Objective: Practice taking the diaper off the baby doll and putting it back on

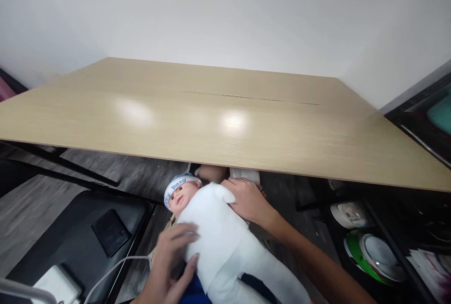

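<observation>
Bare left hand (pixel 169 252), right hand (pixel 248 202) and forearms (pixel 310 250); blue clothing (pixel 195 291) at the lap.

Left hand (pixel 169 259) open, right hand (pixel 248 200) bent over, both bare

The left hand sits low, its back partly toward the camera. Its fingers (pixel 178 232) reach rightward, loosely bent and a little blurred at the tips. The left thumb (pixel 185 276) stands away below them, leaving a wide gap between. The left wrist (pixel 150 297) lies at the bottom edge, with most of that forearm outside the view.

The right hand is higher and farther forward, back upward, knuckles arched and fingers curving down; its thumb is partly hidden. The right forearm (pixel 306 247) slants from the lower right up to the wrist, the elbow out of view.
</observation>
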Demonstrator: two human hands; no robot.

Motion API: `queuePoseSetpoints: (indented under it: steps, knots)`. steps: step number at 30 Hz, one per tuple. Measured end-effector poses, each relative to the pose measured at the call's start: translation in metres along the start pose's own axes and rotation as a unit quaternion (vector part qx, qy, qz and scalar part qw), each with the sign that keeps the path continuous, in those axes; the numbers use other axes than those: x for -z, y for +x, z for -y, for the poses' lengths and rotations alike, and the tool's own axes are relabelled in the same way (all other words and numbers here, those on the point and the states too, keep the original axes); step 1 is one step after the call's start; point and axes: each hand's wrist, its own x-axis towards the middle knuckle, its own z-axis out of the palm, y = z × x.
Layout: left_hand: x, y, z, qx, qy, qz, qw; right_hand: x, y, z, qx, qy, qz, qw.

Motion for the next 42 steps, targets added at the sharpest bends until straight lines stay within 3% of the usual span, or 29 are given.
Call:
queuePoseSetpoints:
  steps: [2,4,6,12,15,18,22,25,28,36,42]
  knots:
    - [0.004,-0.026,0.021,0.11,0.018,-0.071,0.991,0.002,-0.006,0.003,0.015,0.018,-0.019,1.0]
    - [0.006,-0.042,0.032,0.19,0.014,-0.071,0.979,0.005,-0.01,0.008,0.028,0.037,-0.042,0.998]
    - [0.006,-0.048,0.034,0.227,-0.012,-0.043,0.973,0.012,-0.014,0.015,0.04,0.046,-0.061,0.996]
    - [0.021,-0.019,0.011,0.267,-0.119,0.041,0.955,0.053,-0.043,0.03,0.051,0.033,-0.115,0.992]
    - [0.035,0.018,-0.004,0.232,-0.118,0.1,0.96,0.075,-0.066,0.019,0.016,0.042,-0.161,0.986]
    - [0.046,0.072,-0.019,0.148,-0.091,0.168,0.97,0.092,-0.081,-0.002,-0.072,0.056,-0.188,0.978]
    - [0.049,0.152,-0.036,0.05,-0.002,0.199,0.979,0.106,-0.079,-0.035,-0.154,0.039,-0.177,0.971]
    - [0.049,0.194,-0.04,0.028,0.067,0.227,0.971,0.111,-0.073,-0.056,-0.179,0.022,-0.167,0.969]
    - [0.052,0.212,-0.035,0.02,0.107,0.242,0.964,0.106,-0.075,-0.073,-0.188,0.02,-0.186,0.964]
    - [0.065,0.214,-0.011,0.017,0.238,0.244,0.94,0.08,-0.102,-0.1,-0.174,-0.033,-0.268,0.947]
    - [0.075,0.241,-0.003,0.012,0.246,0.228,0.942,0.089,-0.076,-0.113,-0.179,-0.037,-0.275,0.944]
